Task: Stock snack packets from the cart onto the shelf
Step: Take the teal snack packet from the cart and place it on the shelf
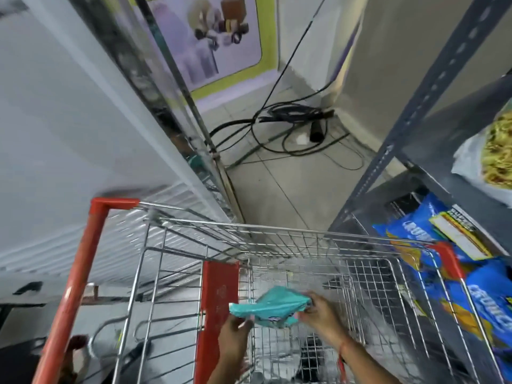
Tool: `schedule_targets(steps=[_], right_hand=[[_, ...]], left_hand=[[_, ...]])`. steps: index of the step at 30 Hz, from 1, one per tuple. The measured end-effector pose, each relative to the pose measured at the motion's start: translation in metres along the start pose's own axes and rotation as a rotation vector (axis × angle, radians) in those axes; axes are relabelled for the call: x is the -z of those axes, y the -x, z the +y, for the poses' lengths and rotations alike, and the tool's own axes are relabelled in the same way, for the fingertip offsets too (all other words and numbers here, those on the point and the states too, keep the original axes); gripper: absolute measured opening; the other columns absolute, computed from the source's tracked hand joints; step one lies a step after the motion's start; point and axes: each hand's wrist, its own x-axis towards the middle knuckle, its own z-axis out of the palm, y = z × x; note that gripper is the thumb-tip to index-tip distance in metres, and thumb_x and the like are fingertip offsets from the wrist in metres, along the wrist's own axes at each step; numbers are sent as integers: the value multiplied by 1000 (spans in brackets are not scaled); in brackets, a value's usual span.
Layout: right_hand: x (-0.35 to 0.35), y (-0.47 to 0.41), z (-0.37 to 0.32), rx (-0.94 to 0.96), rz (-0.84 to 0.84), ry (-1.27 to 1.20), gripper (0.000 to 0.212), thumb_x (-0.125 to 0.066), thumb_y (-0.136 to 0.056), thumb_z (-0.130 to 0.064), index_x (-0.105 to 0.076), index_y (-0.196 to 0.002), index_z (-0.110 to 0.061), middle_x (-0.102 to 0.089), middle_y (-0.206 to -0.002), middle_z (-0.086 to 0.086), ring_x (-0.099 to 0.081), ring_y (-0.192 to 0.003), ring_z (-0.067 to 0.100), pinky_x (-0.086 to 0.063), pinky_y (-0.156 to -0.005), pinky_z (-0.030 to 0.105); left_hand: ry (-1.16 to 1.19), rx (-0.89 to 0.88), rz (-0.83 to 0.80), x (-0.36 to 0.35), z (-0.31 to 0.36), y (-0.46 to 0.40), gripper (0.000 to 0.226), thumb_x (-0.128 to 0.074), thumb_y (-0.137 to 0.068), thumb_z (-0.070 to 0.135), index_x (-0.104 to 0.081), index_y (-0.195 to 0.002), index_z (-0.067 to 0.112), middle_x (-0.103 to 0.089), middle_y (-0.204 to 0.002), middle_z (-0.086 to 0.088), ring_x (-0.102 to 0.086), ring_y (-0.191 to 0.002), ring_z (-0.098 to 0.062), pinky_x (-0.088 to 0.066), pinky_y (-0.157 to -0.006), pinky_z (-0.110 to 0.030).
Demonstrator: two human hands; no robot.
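Observation:
A teal snack packet (270, 307) hangs over the wire basket of the cart (291, 242), low in the middle of the view. My left hand (234, 335) grips its near left corner. My right hand (321, 314) pinches its right end. The cart has orange corner posts, and its basket floor shows through the mesh below the packet. To the right stands the grey metal shelf (421, 106). Its lower level holds several blue snack packets (415, 231), and a yellow noodle packet (496, 151) lies on the level above.
A white cabinet wall (69, 120) runs close along the cart's left side. Black cables (291, 126) lie coiled on the tiled floor ahead, below a wall poster (210, 40). The aisle between cabinet and shelf is narrow.

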Motion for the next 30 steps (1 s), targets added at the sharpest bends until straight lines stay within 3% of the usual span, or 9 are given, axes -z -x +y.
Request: schedule_targets(steps=[3,6,11,14,16,19,21,27,30], right_hand=[[-4,3,0,37,102,-33,15,-71,-81,-6,-71,-96,-6,-75,-91,11,-72,-86,22,-61,-78,38],[-3,14,-1,25,180,-63,10,-67,-85,-9,-72,-87,-1,-74,-90,14,-71,-85,26,-61,-78,42],[16,47,-1,55,323,-135,12,-69,-83,-8,-68,-76,3,-72,-77,12,-66,-71,22,-56,-67,39],[31,78,-4,89,488,-173,19,-71,-80,-7,-63,-64,1,-61,-61,13,-51,-58,15,-38,-58,32],[42,106,-9,106,583,-182,16,-70,-82,-9,-65,-71,2,-68,-70,19,-57,-61,25,-44,-62,37],[66,155,-21,175,738,-150,24,-67,-85,-10,-59,-70,6,-63,-71,29,-50,-64,16,-46,-63,44],[84,193,-37,210,833,-123,27,-65,-87,-15,-58,-75,9,-62,-75,32,-47,-69,15,-47,-66,49],[137,334,-92,355,1210,-132,21,-64,-88,-15,-63,-74,0,-69,-76,26,-58,-70,17,-51,-71,51],[161,402,-119,410,1364,-135,17,-66,-87,-13,-66,-73,-3,-68,-70,14,-59,-68,16,-51,-69,37]], left_hand=[[-88,-45,96,-1,-1,-5,28,-78,-74,29,-75,-91,7,-77,-83,-14,-65,-73,-18,-44,-62,-30],[-120,-135,123,1,6,-5,21,-78,-74,31,-77,-83,13,-74,-71,-11,-62,-69,-15,-46,-58,-29],[-177,-352,6,2,35,7,21,-75,-76,35,-75,-75,13,-72,-68,-6,-65,-70,-17,-55,-73,-38],[-166,-549,-46,-1,60,28,20,-75,-77,32,-73,-73,12,-71,-65,-5,-67,-70,-20,-48,-61,-33],[-176,-711,-87,-3,77,51,21,-71,-81,33,-72,-75,13,-72,-65,-2,-68,-70,-20,-43,-55,-29],[-106,-873,-192,-6,107,100,25,-64,-83,38,-71,-77,15,-66,-61,12,-60,-63,1,-46,-55,-19],[-51,-972,-275,-7,131,136,24,-65,-83,36,-69,-72,15,-63,-57,13,-53,-55,10,-44,-54,-27],[50,-1268,-585,-14,214,252,34,-67,-82,27,-57,-50,21,-46,-42,1,-39,-46,1,-31,-48,-25],[46,-1378,-715,-14,256,320,37,-68,-78,33,-53,-49,16,-50,-50,1,-44,-52,-15,-38,-56,-32]])
